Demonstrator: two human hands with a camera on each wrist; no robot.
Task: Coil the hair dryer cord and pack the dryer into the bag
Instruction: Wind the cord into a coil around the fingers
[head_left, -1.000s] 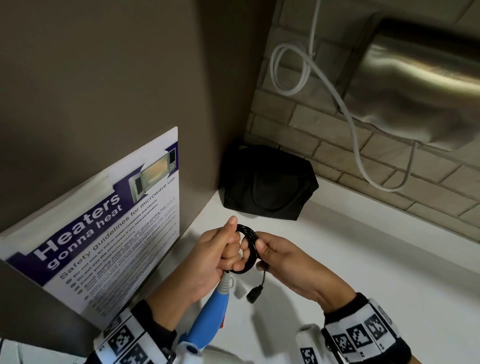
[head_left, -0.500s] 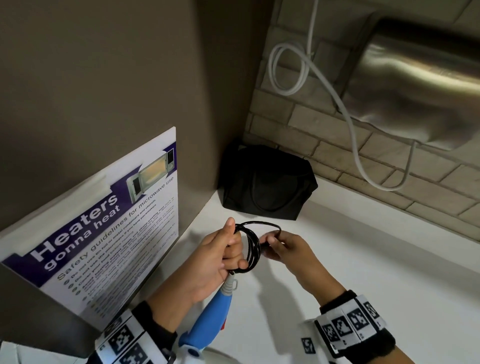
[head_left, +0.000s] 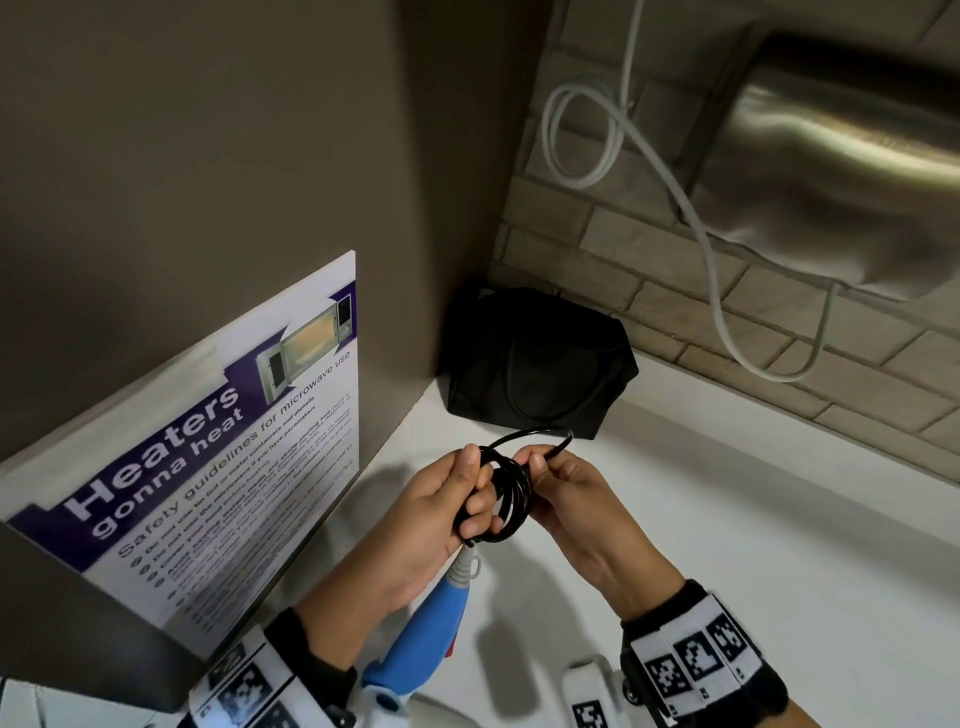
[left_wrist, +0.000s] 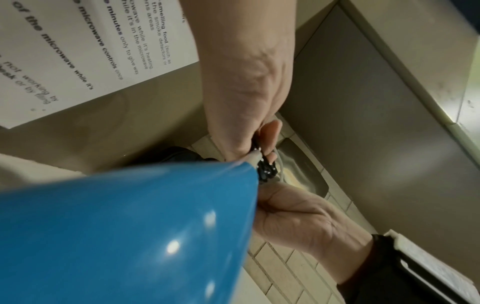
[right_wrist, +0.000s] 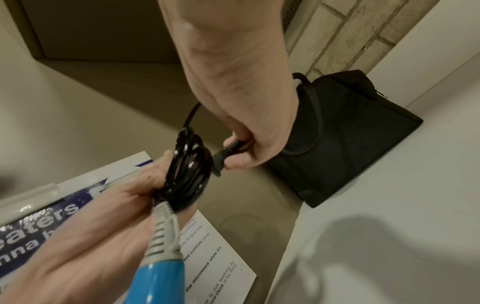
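Observation:
My left hand (head_left: 441, 506) grips the black coiled cord (head_left: 511, 499) where it meets the blue hair dryer handle (head_left: 421, 639), which hangs down toward me. The handle (left_wrist: 124, 232) fills the left wrist view; the coil (right_wrist: 188, 168) and grey strain relief (right_wrist: 163, 232) show in the right wrist view. My right hand (head_left: 563, 491) pinches the black plug (right_wrist: 228, 152) at the cord's free end, right beside the coil. One loose loop (head_left: 540, 434) arcs above both hands. The black bag (head_left: 535, 369) sits in the corner of the white counter (head_left: 727, 545), behind the hands.
A microwave safety poster (head_left: 208, 467) is fixed to the brown panel on the left. A steel wall unit (head_left: 841, 171) and a looping white cable (head_left: 717, 275) hang on the brick wall (head_left: 571, 228) above the counter.
The plug no longer dangles below the coil; my right hand has brought it up beside the coil and pinches it. Another loop has formed above the hands.

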